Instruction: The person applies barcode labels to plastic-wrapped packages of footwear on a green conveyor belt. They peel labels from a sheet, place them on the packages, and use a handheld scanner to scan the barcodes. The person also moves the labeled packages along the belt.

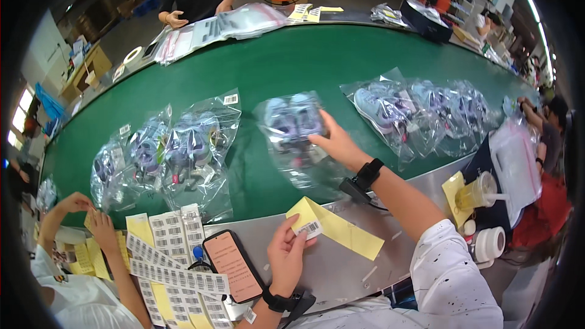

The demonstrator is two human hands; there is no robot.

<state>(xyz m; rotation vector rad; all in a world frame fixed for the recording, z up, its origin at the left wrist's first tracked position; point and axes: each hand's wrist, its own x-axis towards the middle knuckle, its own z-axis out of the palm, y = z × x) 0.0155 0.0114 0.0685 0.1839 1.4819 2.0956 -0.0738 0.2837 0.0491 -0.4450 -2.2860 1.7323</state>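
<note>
Head view: right hand (334, 141) grips a bagged shoe pair (285, 119) by its right side, thumb at the near edge, probably to steer it with the top face exposed; blur, so can't tell if it's lifted or resting on the green desk (262, 61). Left hand (286, 254) pinches a yellow backing strip (353, 236) beside its white barcode label (309, 229), likely for control at that end. Other bagged pairs sit left (194, 140) and right (387, 105), apparently grouped to separate them from the held one.

Factory, probably: green conveyor (244, 70), bagged shoes (285, 119)
</note>
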